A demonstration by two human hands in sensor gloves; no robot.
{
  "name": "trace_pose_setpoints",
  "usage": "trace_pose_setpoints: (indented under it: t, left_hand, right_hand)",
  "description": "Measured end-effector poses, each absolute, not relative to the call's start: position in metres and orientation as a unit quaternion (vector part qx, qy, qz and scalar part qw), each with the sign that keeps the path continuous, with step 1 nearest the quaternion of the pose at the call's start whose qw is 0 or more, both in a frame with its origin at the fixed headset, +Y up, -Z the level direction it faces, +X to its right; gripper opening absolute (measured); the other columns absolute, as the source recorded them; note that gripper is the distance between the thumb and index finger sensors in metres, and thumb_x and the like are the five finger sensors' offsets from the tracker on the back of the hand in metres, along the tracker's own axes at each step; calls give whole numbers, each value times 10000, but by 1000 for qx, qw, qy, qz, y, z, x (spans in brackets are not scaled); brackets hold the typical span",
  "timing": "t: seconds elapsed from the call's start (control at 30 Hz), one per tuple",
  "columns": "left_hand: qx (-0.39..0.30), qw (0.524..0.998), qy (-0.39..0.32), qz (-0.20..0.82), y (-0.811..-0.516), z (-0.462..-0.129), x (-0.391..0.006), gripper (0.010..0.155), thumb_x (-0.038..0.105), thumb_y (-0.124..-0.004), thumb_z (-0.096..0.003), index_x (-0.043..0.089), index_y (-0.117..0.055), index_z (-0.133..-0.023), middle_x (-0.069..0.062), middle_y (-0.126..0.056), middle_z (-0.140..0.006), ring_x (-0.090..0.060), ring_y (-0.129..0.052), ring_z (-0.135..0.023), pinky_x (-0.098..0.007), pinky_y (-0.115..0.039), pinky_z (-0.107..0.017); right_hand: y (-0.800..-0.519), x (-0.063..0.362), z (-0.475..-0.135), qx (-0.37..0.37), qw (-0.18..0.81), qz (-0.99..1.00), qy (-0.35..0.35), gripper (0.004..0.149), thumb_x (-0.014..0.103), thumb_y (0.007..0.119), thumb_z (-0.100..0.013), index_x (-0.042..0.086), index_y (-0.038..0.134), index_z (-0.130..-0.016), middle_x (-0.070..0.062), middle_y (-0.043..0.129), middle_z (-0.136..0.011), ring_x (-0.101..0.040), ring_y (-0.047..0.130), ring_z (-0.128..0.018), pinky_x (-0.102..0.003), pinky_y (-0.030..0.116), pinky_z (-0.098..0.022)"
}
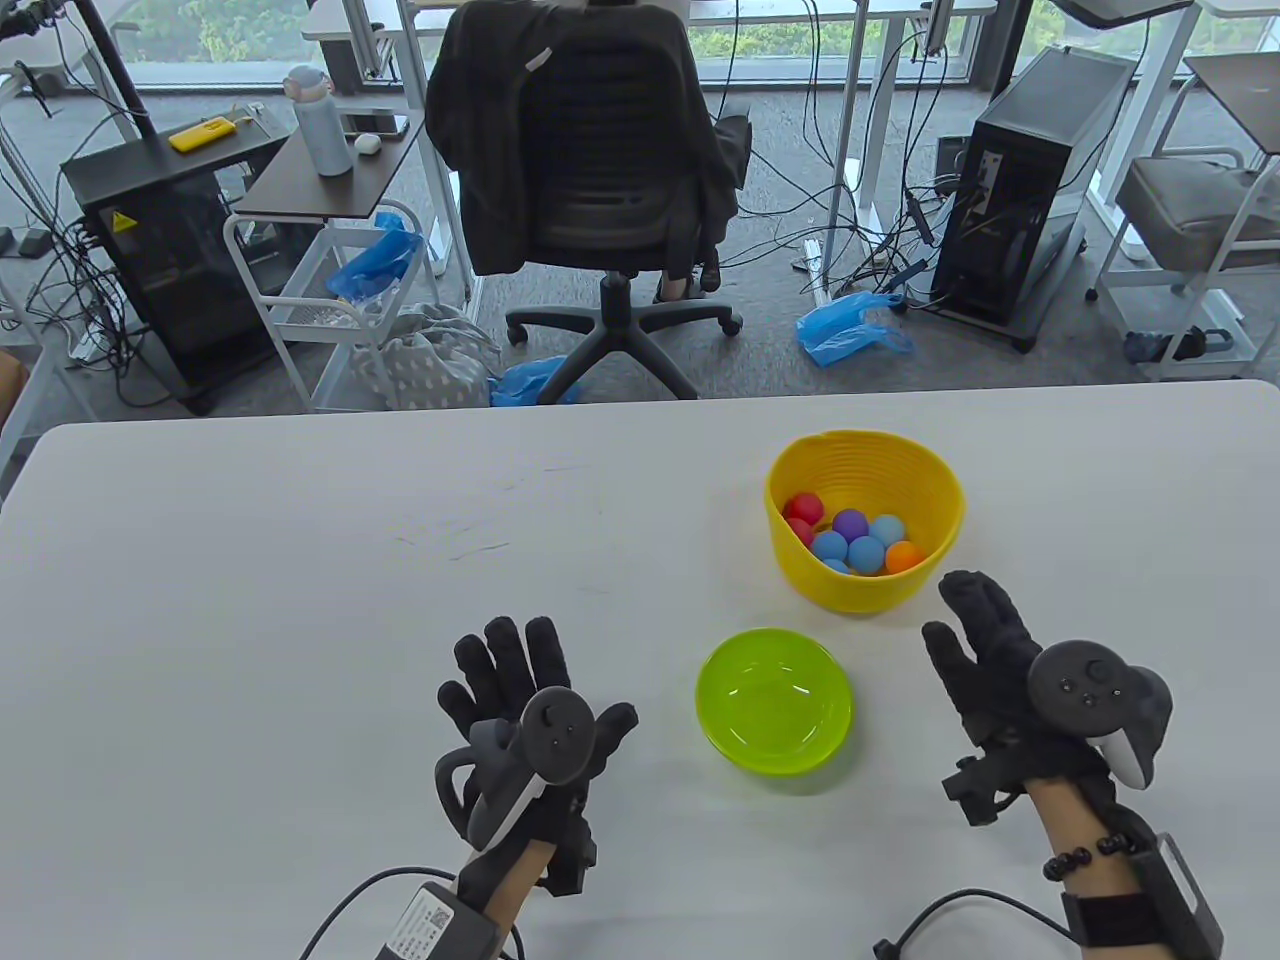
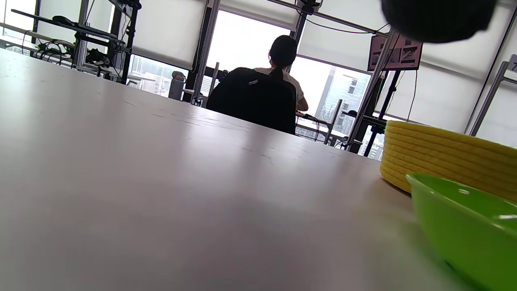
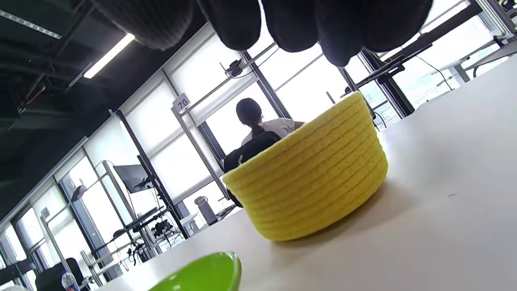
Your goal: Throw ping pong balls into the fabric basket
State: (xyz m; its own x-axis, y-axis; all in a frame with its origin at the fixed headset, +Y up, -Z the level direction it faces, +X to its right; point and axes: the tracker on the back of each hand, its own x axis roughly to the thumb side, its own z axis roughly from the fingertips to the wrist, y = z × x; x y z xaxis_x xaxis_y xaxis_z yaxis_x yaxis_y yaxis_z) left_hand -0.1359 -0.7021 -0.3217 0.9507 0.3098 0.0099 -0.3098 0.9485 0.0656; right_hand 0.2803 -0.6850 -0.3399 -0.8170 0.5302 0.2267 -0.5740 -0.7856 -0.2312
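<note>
1. Left hand [image 1: 530, 700]: flat over the white table [image 1: 250, 600], fingers spread wide, nothing in it. Sits left of the green bowl, apart from it.
2. Green bowl [image 1: 775, 700]: glossy lime plastic, upright on the table between the two hands, no balls visible inside. Just in front of the basket, small gap between them.
3. Yellow fabric basket [image 1: 865, 520]: coiled-rope wall, upright, behind and slightly right of the bowl.
4. Ping pong balls [image 1: 850, 540]: all in the basket, clustered on its floor. Red ones at the left, purple in the middle, several blue, one orange at the right.
5. Right hand [image 1: 985, 640]: fingers extended and loosely together, holding nothing. Fingertips near the basket's right front wall; contact can't be told.
6. Right wrist view: fingertips [image 3: 291, 24] hang above the basket rim [image 3: 299, 133].
</note>
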Motion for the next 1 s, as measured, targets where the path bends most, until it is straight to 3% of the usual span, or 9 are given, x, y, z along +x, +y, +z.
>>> trace_pose_setpoints:
  t: [0.2, 0.47, 1.0]
  left_hand:
    - [20, 989, -6, 144, -706, -323, -130, 1066, 637, -742, -422, 133, -139, -1142, -238, -14, -1184, -560, 9, -1040, -778, -105, -695]
    - [0, 994, -10, 112, -712, -325, -121, 1088, 648, -734, -422, 145, -77, -1128, -247, 73, -1147, -548, 56, -1019, -772, -96, -692]
    - [26, 993, 2, 112, -711, -325, -131, 1096, 644, -734, -421, 116, -85, -1130, -249, 62, -1155, -549, 30, -1035, -776, -96, -695]
  right_hand:
    - [-705, 272, -343, 79, 148, 980, -109, 653, 446, 699, -568, 144, 521, -1119, -243, 467, -1168, -559, 420, -1021, -696, 449, -703]
    - [-722, 276, -349, 57, 133, 987, -64, 705, 455, 695, -568, 146, 429, -1143, -264, 344, -1181, -574, 295, -1019, -708, 363, -700]
    - [-724, 280, -346, 55, 176, 981, -57, 737, 457, 692, -571, 112, 386, -1146, -308, 322, -1163, -610, 302, -995, -711, 361, -696]
